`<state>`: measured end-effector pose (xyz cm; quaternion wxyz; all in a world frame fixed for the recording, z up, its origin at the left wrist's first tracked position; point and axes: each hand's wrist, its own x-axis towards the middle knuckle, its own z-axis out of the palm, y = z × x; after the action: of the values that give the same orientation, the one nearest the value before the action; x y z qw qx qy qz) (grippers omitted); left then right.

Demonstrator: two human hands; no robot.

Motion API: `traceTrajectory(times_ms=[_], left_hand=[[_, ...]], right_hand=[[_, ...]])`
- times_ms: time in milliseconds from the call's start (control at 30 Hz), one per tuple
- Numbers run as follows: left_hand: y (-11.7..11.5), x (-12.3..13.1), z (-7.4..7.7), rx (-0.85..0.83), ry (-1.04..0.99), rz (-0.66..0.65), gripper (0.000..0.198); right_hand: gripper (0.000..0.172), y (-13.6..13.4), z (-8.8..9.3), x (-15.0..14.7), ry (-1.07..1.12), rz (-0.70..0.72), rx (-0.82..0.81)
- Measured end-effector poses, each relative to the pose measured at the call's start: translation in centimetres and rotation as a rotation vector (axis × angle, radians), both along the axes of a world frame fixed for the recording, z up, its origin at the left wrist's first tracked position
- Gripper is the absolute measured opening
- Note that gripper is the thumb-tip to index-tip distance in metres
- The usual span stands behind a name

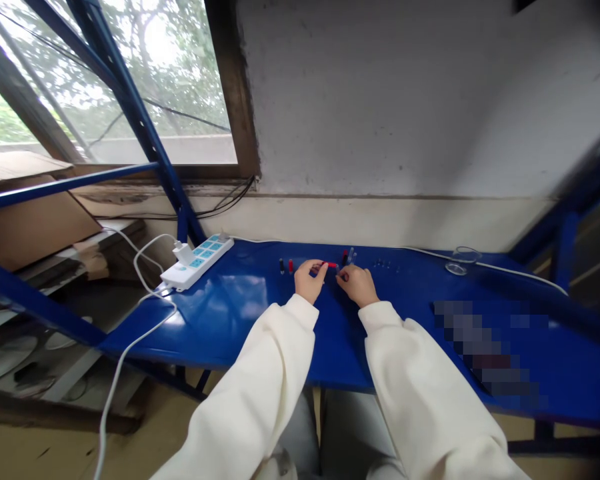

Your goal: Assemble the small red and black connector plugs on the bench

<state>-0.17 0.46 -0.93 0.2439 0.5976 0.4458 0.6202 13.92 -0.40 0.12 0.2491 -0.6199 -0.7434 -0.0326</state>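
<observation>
On a clock face centred between the hands, the left forearm is slanting in from seven o'clock and the right forearm from five o'clock, both wearing white sleeves [265,360] that the lower picture edge is cutting off. The left hand [308,281] is pointing toward one o'clock and pinching a slim red piece [332,265] between thumb and fingertips; the piece is lying roughly level, its free end pointing to three o'clock, between the hands above the blue worktop [230,313]. The right hand [359,285] is pointing toward ten o'clock, its fingers curling close to that end; whether they are gripping anything cannot be told. The left fingers are covering part of the red piece. A black piece [281,267] and a short red piece [291,267] are standing at nine o'clock, just beside the left hand. Slender pieces [351,255] are standing at one o'clock, the right hand partly hiding them. Tiny clear pieces [386,265] are resting at three o'clock, too small to identify. At four o'clock, a pixelated patch [485,353] is obscuring whatever is lying beneath.
</observation>
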Motion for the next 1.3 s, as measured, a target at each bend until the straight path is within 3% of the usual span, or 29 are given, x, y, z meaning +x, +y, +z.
traceTrajectory(times_ms=[467, 900, 1233, 1300], left_hand=[[-0.6, 0.1, 0.8, 0.019, 0.051, -0.069, 0.022], [-0.1, 0.1, 0.0, -0.008, 0.12, -0.122, 0.02], [0.2, -0.3, 0.1, -0.184, 0.226, -0.137, 0.026], [0.1, -0.7, 0.5, -0.216, 0.31, -0.067, 0.029]], right_hand=[[0.012, -0.4, 0.3, -0.2, -0.183, -0.006, 0.114], [0.018, -0.6, 0.5, -0.9, -0.036, 0.098, 0.263], [0.017, -0.5, 0.0, -1.2, 0.08, 0.177, 0.238], [0.016, -0.5, -0.1, -1.2, 0.096, 0.204, 0.2]])
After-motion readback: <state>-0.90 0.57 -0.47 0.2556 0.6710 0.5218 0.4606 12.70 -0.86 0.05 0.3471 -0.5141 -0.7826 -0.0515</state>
